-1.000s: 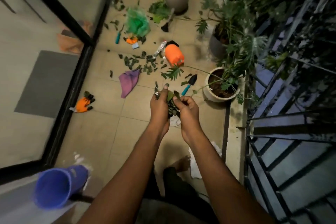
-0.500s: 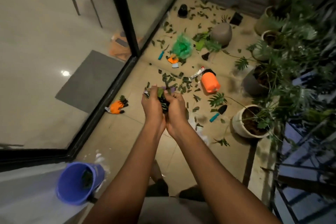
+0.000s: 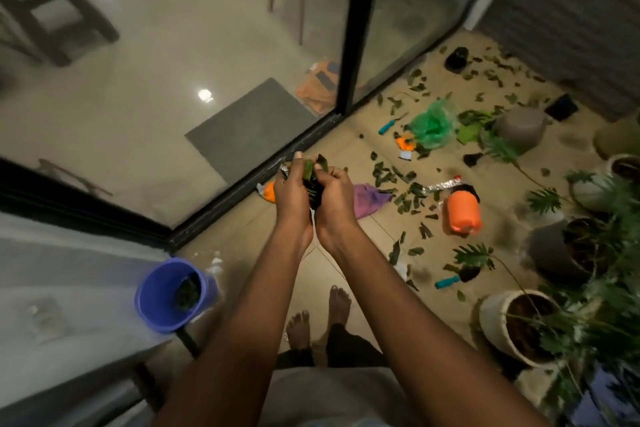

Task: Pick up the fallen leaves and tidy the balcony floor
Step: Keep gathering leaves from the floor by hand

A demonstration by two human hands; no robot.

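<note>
A: What are the hands doing right now?
B: The left hand [image 3: 294, 192] and right hand [image 3: 335, 191] are pressing a wad of fallen leaves [image 3: 310, 174] between them, out in front over the balcony floor [image 3: 242, 253]. The fingers of both are curling round the wad and squeezing it from either side, with a few leaf tips poking out on top.
A: And where is it heading?
B: Likely the blue bucket [image 3: 156, 305], which is sitting low on the left, well apart from the hands, with dark leaves lying inside. To do this well, the hands should be squeezing firmly while swinging left, and opening only once directly above the rim, so nothing is drifting down.
A: Much left to do?
B: Plenty: loose leaves [image 3: 405, 191] are lying scattered to the right, around a purple cloth [image 3: 369, 199] and an orange container [image 3: 462, 215]
</note>
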